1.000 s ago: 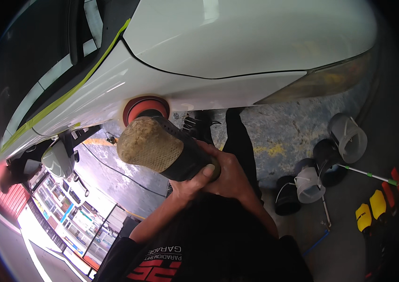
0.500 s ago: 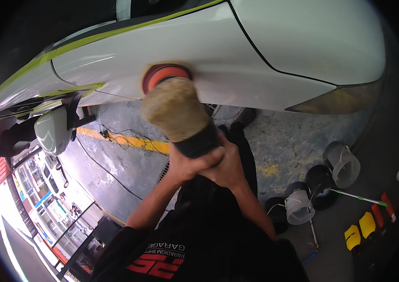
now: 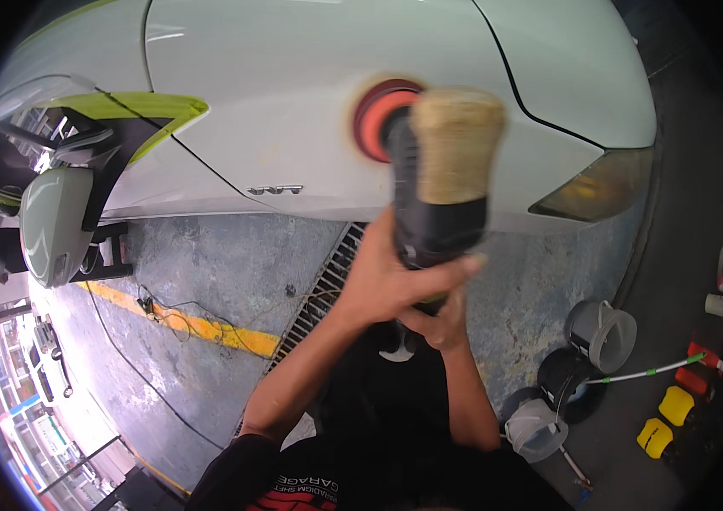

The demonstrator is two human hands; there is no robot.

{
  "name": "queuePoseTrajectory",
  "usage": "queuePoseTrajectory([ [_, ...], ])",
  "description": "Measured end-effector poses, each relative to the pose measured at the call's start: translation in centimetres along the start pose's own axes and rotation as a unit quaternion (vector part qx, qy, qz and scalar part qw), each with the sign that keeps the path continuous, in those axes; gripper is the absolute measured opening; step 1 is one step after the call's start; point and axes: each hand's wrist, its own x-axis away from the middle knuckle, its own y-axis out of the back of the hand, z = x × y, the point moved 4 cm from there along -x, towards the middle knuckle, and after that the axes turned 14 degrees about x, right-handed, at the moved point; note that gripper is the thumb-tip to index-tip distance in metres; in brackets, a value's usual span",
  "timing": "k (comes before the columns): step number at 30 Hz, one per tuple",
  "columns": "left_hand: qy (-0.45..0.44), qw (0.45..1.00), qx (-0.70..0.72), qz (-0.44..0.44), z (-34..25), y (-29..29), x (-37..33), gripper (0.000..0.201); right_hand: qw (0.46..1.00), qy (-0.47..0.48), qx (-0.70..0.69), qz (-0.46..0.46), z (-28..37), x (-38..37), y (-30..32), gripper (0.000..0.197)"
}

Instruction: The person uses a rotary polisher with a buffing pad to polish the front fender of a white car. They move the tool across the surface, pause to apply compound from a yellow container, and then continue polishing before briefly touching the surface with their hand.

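Black polisher [image 3: 434, 204], orange pad [image 3: 376, 119] against white car panel [image 3: 293, 94]

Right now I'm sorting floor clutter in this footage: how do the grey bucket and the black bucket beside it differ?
The grey bucket is pale and translucent-looking; the black bucket is dark. The grey bucket lies nearer the white car; the black one sits closer to the yellow bottles. A white-and-green rod ends at the black one. Both are tipped on the concrete floor.

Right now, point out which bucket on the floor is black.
The middle bucket of the three at the right. The one above it is grey, and the one below it is pale grey-white.
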Motion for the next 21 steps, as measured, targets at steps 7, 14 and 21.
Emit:
queuePoseTrajectory([
  [7, -0.126, 0.970, -0.052, 0.200, 0.4, -2.7, -4.7, 0.078, 0.985, 0.088, -0.087, -0.122, -3.6, -1.4, 3.4, 0.081],
  [14, -0.229, 0.968, 0.046, 0.095, -1.6, 5.8, -1.5, 0.065, 0.976, 0.178, -0.058, 0.108, -0.9, -6.8, -6.4, 0.079],
  [21, -0.403, 0.884, 0.132, 0.194, -3.6, 12.5, 0.2, 0.066, 0.902, 0.378, -0.037, 0.206, -2.5, -8.9, -10.9, 0.075],
])
